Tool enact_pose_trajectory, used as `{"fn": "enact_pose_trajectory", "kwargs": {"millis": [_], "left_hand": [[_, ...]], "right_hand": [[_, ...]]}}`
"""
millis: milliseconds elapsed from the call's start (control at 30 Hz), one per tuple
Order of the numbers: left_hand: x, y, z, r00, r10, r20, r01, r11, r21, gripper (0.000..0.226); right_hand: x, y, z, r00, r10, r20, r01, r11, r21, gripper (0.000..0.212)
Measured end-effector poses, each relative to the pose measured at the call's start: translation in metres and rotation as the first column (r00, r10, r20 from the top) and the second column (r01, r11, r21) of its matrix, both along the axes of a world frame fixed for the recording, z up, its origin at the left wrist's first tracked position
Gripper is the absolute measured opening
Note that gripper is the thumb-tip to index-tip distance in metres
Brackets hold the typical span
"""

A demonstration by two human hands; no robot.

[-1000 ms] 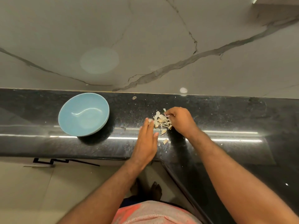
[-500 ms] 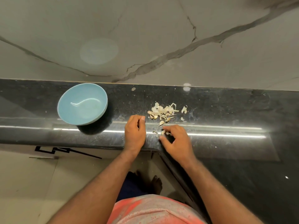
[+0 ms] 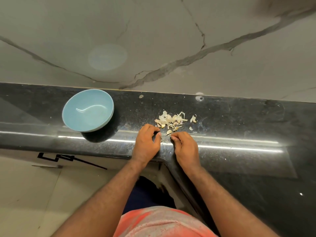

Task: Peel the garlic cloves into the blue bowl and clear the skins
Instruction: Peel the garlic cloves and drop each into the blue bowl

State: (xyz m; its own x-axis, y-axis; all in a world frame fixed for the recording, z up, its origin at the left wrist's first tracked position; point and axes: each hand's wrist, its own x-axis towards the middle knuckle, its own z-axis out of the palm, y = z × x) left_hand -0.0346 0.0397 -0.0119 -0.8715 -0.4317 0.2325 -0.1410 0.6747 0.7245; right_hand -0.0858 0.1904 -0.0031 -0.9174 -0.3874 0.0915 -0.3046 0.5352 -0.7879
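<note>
The blue bowl [image 3: 88,110] stands on the black counter to the left and looks empty. A loose pile of garlic cloves and papery skins [image 3: 169,120] lies to its right, with stray bits [image 3: 193,118] beyond it. One small clove [image 3: 169,132] sits just in front of the pile. My left hand [image 3: 147,142] and my right hand [image 3: 185,147] rest side by side at the counter's front edge. Both have curled fingers, with fingertips close to that clove. Anything pinched in them is too small to make out.
The black counter [image 3: 239,127] runs left to right and turns a corner toward me on the right. A marble-patterned wall [image 3: 153,40] rises behind it. White specks dot the counter near the pile. Tiled floor [image 3: 34,194] lies below on the left.
My right hand left the pile and drew back to the front edge. My left hand pulled back too and curled its fingers. The pile now lies uncovered and spread out.
</note>
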Motion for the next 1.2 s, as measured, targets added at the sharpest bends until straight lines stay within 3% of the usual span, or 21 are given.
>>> {"fn": "enact_pose_trajectory", "kwargs": {"millis": [267, 367, 567, 733, 867, 933, 1033, 1200], "left_hand": [[0.0, 0.001, 0.004, 0.999, 0.032, 0.007, -0.032, 0.999, 0.004, 0.013], [0.001, 0.002, 0.007, 0.999, 0.049, 0.007, -0.049, 0.997, 0.051, 0.022], [-0.001, 0.003, 0.012, 0.996, 0.082, 0.045, -0.085, 0.992, 0.092, 0.035], [0.0, 0.003, 0.014, 0.994, 0.093, 0.064, -0.099, 0.99, 0.101, 0.032], [0.0, 0.003, 0.015, 0.994, 0.097, 0.058, -0.103, 0.989, 0.108, 0.03], [-0.001, 0.002, 0.015, 0.995, 0.09, 0.046, -0.095, 0.989, 0.111, 0.029], [0.002, 0.001, 0.016, 0.996, 0.082, 0.033, -0.086, 0.989, 0.121, 0.023], [-0.001, -0.001, 0.013, 0.996, 0.086, 0.004, -0.086, 0.992, 0.092, 0.012]], "right_hand": [[0.001, 0.006, 0.007, 0.941, -0.208, 0.265, 0.277, 0.926, -0.256, 0.026], [-0.009, 0.013, 0.014, 0.907, -0.261, 0.33, 0.356, 0.895, -0.269, 0.018], [-0.06, 0.03, 0.014, 0.906, -0.384, 0.176, 0.401, 0.913, -0.075, 0.008], [-0.085, 0.018, 0.018, 0.951, -0.302, 0.065, 0.28, 0.933, 0.227, 0.013], [-0.082, 0.02, 0.025, 0.974, -0.196, 0.111, 0.159, 0.948, 0.276, 0.011], [-0.08, 0.025, 0.029, 0.95, -0.195, 0.244, 0.162, 0.975, 0.152, 0.009], [-0.064, 0.031, 0.036, 0.865, -0.246, 0.438, 0.32, 0.942, -0.103, 0.008], [-0.044, 0.029, 0.045, 0.828, -0.167, 0.535, 0.349, 0.9, -0.261, 0.019]]}}
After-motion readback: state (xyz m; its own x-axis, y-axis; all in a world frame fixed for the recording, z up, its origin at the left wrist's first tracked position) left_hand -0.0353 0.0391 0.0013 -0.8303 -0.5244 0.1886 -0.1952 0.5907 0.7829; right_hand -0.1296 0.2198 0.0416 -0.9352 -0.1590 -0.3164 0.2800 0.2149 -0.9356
